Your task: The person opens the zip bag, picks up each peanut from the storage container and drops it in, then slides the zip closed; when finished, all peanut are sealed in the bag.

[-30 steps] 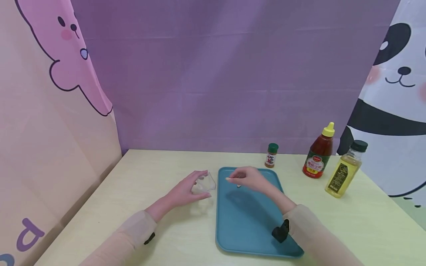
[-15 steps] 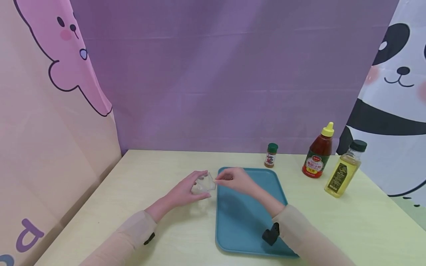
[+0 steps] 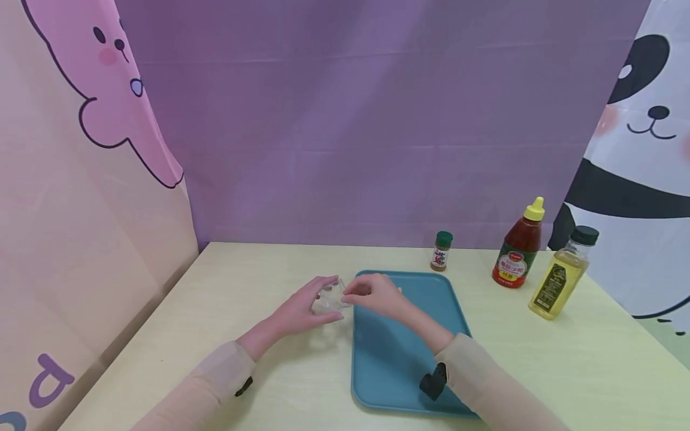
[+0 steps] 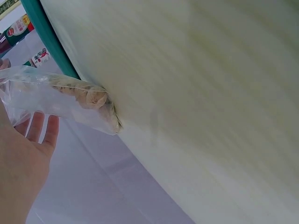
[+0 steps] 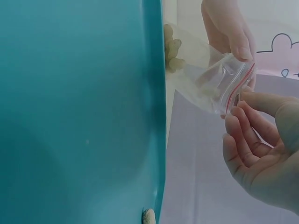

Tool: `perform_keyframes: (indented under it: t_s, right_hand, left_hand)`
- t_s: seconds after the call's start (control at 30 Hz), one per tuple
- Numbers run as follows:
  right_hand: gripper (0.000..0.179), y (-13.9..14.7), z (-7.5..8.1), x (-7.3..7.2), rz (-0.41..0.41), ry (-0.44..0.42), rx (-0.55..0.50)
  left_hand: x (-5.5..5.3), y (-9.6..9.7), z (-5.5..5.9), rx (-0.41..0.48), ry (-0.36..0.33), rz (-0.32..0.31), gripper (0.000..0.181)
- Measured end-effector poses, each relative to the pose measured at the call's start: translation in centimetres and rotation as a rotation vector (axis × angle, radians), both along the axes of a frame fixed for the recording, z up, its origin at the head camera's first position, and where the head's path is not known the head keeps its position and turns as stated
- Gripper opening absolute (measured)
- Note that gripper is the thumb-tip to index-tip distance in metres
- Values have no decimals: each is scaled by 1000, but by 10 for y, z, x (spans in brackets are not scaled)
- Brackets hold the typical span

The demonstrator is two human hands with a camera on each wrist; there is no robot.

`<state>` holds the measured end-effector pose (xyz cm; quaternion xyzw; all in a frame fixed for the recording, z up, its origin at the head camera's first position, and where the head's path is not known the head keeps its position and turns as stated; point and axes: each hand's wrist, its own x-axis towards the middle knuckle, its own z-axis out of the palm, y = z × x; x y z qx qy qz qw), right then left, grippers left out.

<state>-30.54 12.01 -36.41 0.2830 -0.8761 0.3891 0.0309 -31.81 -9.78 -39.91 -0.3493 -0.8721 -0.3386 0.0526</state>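
Observation:
My left hand (image 3: pixel 302 308) grips a clear zip-lock bag (image 3: pixel 327 298) with thumb and fingers round its sides, the mouth facing right. Several unshelled peanuts (image 4: pixel 88 95) lie at the bag's bottom. At the bag's mouth, by the red zip line (image 5: pixel 240 86), the thumb and fingertips of my right hand (image 3: pixel 374 293) come together. They pinch what seems to be a peanut, now mostly hidden by the fingers. Another peanut (image 5: pixel 149 216) lies on the blue tray (image 3: pixel 409 371), close to its far edge.
Beyond the tray stands a small green-capped spice jar (image 3: pixel 441 251). A red sauce bottle (image 3: pixel 518 251) with a yellow tip and a yellow oil bottle (image 3: pixel 560 278) stand at the right. Purple cloth (image 3: pixel 350 120) hangs behind the table (image 3: pixel 253 269).
My right hand has moved left from over the tray to the bag's mouth, carrying a small pale thing at its fingertips. The left hand and bag have stayed in place.

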Motion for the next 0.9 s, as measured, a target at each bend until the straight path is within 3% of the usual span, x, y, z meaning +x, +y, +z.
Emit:
perform_keyframes:
  t_s: [0.4,0.9]
  right_hand:
    - [19,7,0,-2,-2,3,-13]
    - [23,46,-2,-17,-96,16,-12]
  left_hand:
    - [1,1,1,9,-8,-5,80]
    - [0,1,-1,5,-4,-5,77]
